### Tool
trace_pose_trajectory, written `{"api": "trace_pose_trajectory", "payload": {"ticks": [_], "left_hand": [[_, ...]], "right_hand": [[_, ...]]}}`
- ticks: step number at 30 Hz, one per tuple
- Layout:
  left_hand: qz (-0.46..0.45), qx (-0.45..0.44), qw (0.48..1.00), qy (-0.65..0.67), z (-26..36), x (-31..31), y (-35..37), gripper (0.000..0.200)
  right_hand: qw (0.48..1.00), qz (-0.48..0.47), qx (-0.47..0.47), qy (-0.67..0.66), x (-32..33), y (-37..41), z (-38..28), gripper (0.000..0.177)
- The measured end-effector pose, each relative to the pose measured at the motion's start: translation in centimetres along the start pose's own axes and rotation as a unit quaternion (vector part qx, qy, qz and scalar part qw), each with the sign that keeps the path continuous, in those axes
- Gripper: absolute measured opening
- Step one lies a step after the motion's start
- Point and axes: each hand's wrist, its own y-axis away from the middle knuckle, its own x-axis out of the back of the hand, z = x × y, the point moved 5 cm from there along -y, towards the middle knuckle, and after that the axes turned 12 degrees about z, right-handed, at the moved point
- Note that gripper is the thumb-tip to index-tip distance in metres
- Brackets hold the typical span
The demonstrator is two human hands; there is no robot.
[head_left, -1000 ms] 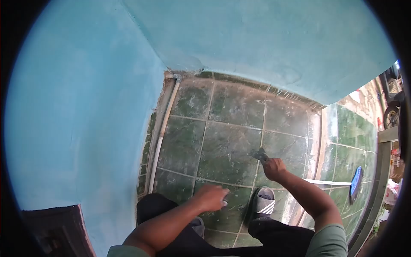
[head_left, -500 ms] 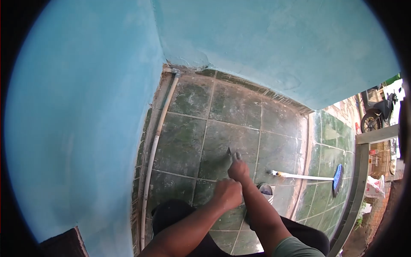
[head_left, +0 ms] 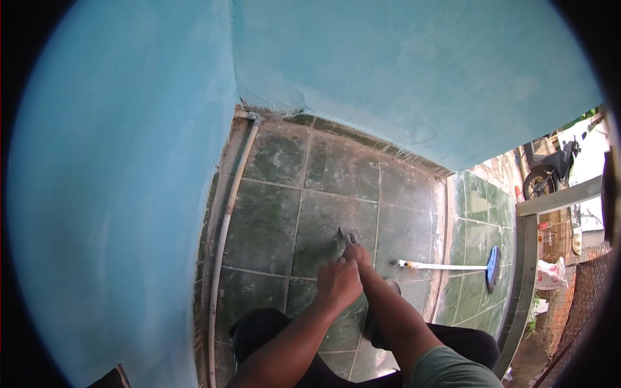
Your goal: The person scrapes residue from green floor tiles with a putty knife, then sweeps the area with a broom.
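Observation:
My right hand [head_left: 356, 253] is closed around a scraper, its fingers stretched forward along it. The small dark scraper blade [head_left: 341, 234] points at the green floor tile [head_left: 330, 210], and a shadow lies beside it. Pressed against my right hand from the near side is my left hand [head_left: 339, 283], curled in a fist. What that fist holds, if anything, is hidden; the scraper's handle is hidden too.
A white pipe [head_left: 224, 229] runs along the foot of the blue wall [head_left: 123, 194]. To the right, a blue-headed broom [head_left: 446, 266] lies across a raised tile edge. Beyond a grey rail [head_left: 527, 271] stand a motorbike [head_left: 546, 174] and a plastic bag [head_left: 552, 275].
Both hands have shifted slightly left in view, with the left closer to the right hand. The whole scene has also moved left, and the can near my right forearm is now mostly covered.

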Motion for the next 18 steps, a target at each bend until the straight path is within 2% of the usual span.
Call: {"api": "trace_pose_trajectory", "payload": {"ticks": [2,4,7,10,12,13,14,18], "left_hand": [[-0.006,0.008,1.000,0.005,0.2,-0.2,-0.4,0.021],[-0.009,-0.001,1.000,0.005,0.4,0.2,-0.1,0.021],[-0.024,-0.013,1.000,-0.001,0.6,0.3,0.0,0.021],[-0.025,-0.022,0.999,0.001,1.2,-0.5,0.2,0.022],[-0.013,-0.021,1.000,0.008,1.6,-0.7,-0.3,0.021],[-0.008,-0.017,1.000,0.014,1.7,-0.7,-0.6,0.021],[-0.004,-0.011,1.000,0.019,1.7,-0.7,-0.8,0.021],[-0.021,0.003,1.000,0.012,1.5,0.3,-0.6,0.021]], "right_hand": [[1.000,0.022,-0.004,-0.002,-0.7,-1.6,0.7,0.028],[0.999,-0.017,0.035,0.036,0.4,-5.8,0.3,0.034],[0.998,0.029,0.049,0.024,3.2,-9.8,-1.0,0.025],[0.994,-0.013,0.083,0.072,2.0,-7.9,-0.3,0.024],[0.995,-0.044,0.064,0.057,1.3,-4.0,0.7,0.029],[0.998,0.049,0.036,-0.028,1.5,-1.8,0.8,0.030],[0.997,0.056,0.036,-0.033,0.3,-1.1,1.6,0.028],[0.993,0.008,0.101,0.058,0.5,-5.0,1.4,0.020]]}}
